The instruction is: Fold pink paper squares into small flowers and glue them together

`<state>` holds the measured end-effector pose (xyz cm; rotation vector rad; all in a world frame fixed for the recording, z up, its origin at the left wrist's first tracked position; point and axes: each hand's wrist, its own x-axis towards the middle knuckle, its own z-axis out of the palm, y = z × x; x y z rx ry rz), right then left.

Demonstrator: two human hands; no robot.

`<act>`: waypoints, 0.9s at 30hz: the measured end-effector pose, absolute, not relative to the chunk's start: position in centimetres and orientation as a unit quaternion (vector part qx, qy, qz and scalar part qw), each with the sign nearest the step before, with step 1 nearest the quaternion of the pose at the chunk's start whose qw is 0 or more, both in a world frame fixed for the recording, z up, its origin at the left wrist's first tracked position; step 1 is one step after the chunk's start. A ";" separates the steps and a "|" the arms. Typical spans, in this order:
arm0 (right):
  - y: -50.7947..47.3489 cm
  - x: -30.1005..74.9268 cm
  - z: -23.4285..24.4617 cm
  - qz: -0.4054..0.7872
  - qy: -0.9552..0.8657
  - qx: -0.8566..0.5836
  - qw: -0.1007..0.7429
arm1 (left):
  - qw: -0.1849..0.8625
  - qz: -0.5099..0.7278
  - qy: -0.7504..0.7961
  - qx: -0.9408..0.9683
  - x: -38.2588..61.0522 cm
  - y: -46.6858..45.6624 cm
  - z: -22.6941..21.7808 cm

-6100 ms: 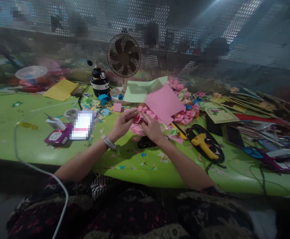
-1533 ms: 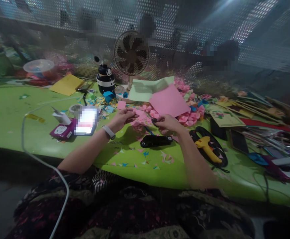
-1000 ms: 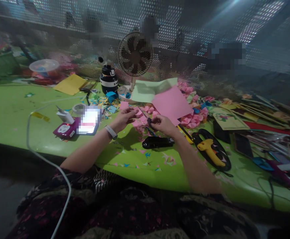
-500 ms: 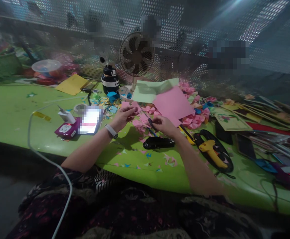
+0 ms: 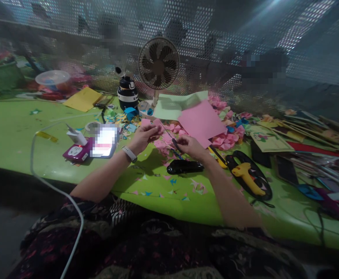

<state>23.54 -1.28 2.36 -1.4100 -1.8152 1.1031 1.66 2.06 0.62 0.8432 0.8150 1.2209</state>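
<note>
Small pink paper (image 5: pixel 157 122) sits at the left hand's fingertips, mid-table, just far of the heap of pink folded pieces (image 5: pixel 162 145). Left hand (image 5: pixel 145 137) seems to pinch it; fingers cover most, can't tell how firmly. Right hand (image 5: pixel 189 147) grasps scissors (image 5: pixel 174 143) by the handles, blades pointing far-left, near those fingertips.

Top risk as I see it: nicked finger, if the blades close with the fingertips that near. Next: paper slips or tears, being thin and held only at the tips. A dropped bit could vanish in the like-coloured heap. Near side, black stapler-like object (image 5: pixel 185 166) lies just left of the right forearm; a sideways swing could knock it. Near left, white cable (image 5: pixel 82 223) could snag the sleeve. Far side, fan (image 5: pixel 159 66) would scatter scraps if running; blades look still.
</note>
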 end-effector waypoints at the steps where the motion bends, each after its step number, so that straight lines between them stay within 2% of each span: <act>1: -1.3 23.5 2.4 0.413 -0.682 -0.527 0.293 | 0.661 0.540 0.361 0.376 1.6 2.1 0.6; 27: -1.8 23.0 2.9 0.471 -0.647 -0.511 0.314 | 0.660 0.534 0.345 0.401 1.4 2.0 0.6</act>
